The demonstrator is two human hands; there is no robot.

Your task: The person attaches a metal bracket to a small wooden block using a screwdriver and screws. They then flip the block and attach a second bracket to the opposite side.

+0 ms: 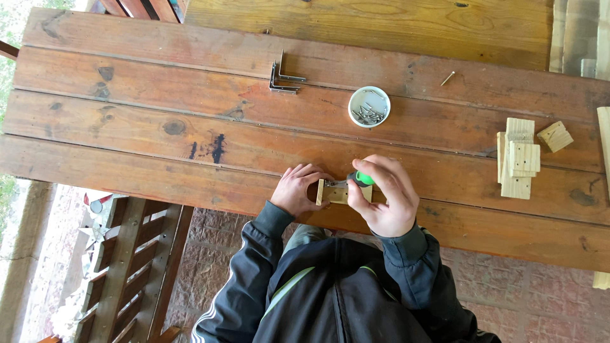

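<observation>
A small white round tub (369, 106) stands on the bench (190, 127) beyond my fingers, up the boards from my right hand; it holds a loose heap of grey metal screws (368, 114). One stray screw (447, 78) lies farther out, to the right of the tub. The small pale wood block (340, 193) lies at the near edge of the bench, directly between my two hands. My left hand (301, 188) lies on the block's left end, fingers curled and pressing it down. My right hand (386, 194) is closed around a green-handled screwdriver (359, 179), fingers wrapped tight on the handle; the tool's dark shank points left onto the block's top face, towards my left fingertips. Both forearms, in dark sleeves, come in from the near edge and converge on the block. Two metal corner brackets (283, 79) lie well beyond my left fingers. A stack of pale wood offcuts (521, 159) sits well to the right of my right hand.
</observation>
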